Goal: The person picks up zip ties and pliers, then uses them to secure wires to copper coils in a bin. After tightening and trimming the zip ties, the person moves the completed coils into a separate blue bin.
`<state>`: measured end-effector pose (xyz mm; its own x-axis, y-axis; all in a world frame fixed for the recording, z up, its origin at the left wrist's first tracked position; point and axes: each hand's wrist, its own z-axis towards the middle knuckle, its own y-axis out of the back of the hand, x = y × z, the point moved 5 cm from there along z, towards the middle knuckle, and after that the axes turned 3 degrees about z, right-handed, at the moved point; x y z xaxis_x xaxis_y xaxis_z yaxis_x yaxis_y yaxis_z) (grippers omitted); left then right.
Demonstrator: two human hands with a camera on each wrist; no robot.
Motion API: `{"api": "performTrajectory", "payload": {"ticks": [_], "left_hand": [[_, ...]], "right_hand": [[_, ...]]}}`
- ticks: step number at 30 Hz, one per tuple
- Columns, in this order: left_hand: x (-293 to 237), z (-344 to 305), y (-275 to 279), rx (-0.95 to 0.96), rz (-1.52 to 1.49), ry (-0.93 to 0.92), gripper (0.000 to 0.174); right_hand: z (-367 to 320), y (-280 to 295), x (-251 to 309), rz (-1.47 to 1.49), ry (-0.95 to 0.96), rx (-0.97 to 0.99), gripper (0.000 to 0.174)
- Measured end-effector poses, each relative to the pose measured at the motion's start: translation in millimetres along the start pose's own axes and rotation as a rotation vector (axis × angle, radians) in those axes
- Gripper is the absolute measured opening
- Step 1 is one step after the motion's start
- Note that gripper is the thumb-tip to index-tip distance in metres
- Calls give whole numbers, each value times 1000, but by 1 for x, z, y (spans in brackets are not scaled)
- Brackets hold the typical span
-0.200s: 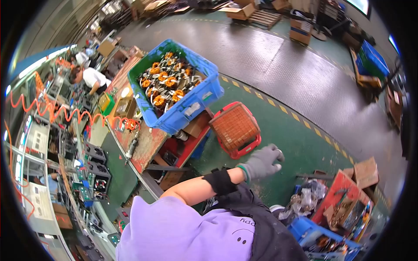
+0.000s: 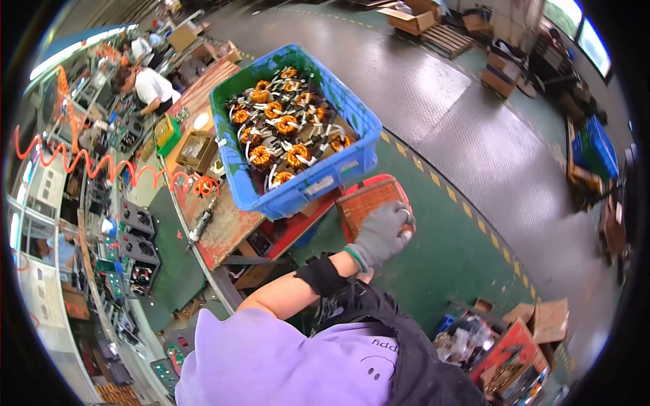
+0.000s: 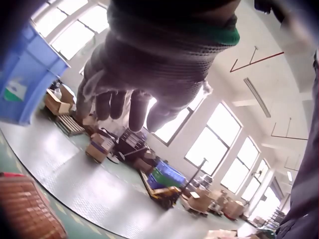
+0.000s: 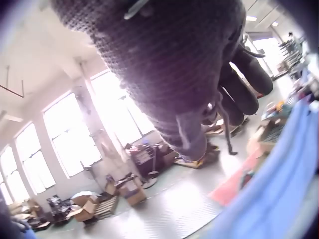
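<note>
My left hand (image 2: 382, 233), in a grey knit glove with a black strap on the wrist, hovers over the red stool with a woven seat (image 2: 359, 203). Its fingers hang loosely bent with nothing visible in them in the left wrist view. To its upper left stands a blue crate (image 2: 325, 183) full of copper-wound ring coils (image 2: 298, 155) with white and black leads. The right hand (image 4: 169, 64) shows only in the right wrist view, gloved, its fingers curled; thin wire leads (image 4: 227, 127) stick out between thumb and fingers. The part they belong to is hidden inside.
A blue plastic rim (image 4: 279, 174) runs close below the right hand. The crate sits on a worn wooden bench (image 2: 230, 237) with a tool (image 2: 202, 223) on an orange coiled hose. Another person (image 2: 152, 88) works farther along. Cartons and a red box (image 2: 514, 345) stand at lower right.
My left hand has moved left, from beside the stool to over it. The head view has turned a little, so the crate appears larger and farther right.
</note>
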<state>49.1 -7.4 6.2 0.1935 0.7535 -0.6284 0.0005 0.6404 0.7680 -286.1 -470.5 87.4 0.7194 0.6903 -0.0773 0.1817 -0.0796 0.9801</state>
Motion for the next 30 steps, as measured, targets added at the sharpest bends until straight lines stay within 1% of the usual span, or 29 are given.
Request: {"api": "performTrajectory", "payload": {"ticks": [1,2,3,4,5,7,8,9,11,13,14,15,16,17,18,19,20,21,22,23,25,26,28,30], "left_hand": [[19,12,8,-23,-14,19,22],[32,22,27,-222,106,-34,22],[42,30,44,-411,231,-87,23],[54,39,56,-458,269,-78,23],[66,45,61,-461,264,-56,23],[90,56,77,-573,364,71,24],[105,61,78,-600,373,145,25],[120,65,78,-596,390,190,24],[127,74,79,-486,474,398,24],[130,81,78,-575,548,450,27],[138,82,73,-641,502,439,25],[138,83,68,-619,628,552,25],[156,80,57,-586,626,643,26],[186,70,45,-529,751,687,28],[161,128,19,-489,706,577,28],[173,114,23,-493,634,503,27],[200,106,38,-499,568,438,27],[237,67,54,-505,498,380,27],[255,63,66,-510,435,331,26],[241,119,60,-512,368,278,26],[197,236,31,-491,211,166,26],[170,288,9,-468,128,115,27],[113,370,-28,-401,-10,40,27],[51,427,-61,-333,-134,-7,29]], "right_hand": [[17,9,33,47,55,8,60],[33,16,68,94,109,27,63],[48,21,111,125,245,37,59],[68,8,125,113,259,36,59],[94,-12,134,150,415,18,55],[139,-37,164,237,740,-17,47],[153,-35,189,231,762,-14,47],[163,-31,227,248,799,29,48],[172,-21,294,283,823,125,53],[184,-7,353,278,891,123,49],[197,-6,372,294,845,163,48],[207,3,387,300,869,126,47],[223,5,398,313,929,118,46],[241,6,404,256,948,118,46],[260,4,407,216,906,171,47],[279,1,406,187,877,237,48],[299,-2,402,163,840,231,48],[317,-6,395,137,810,225,49],[338,-9,385,154,774,231,49],[357,-12,375,176,735,234,49],[388,-14,352,241,671,199,46],[404,-10,338,263,573,173,46],[423,-12,313,269,494,247,47],[432,-15,272,324,314,231,44]]}}
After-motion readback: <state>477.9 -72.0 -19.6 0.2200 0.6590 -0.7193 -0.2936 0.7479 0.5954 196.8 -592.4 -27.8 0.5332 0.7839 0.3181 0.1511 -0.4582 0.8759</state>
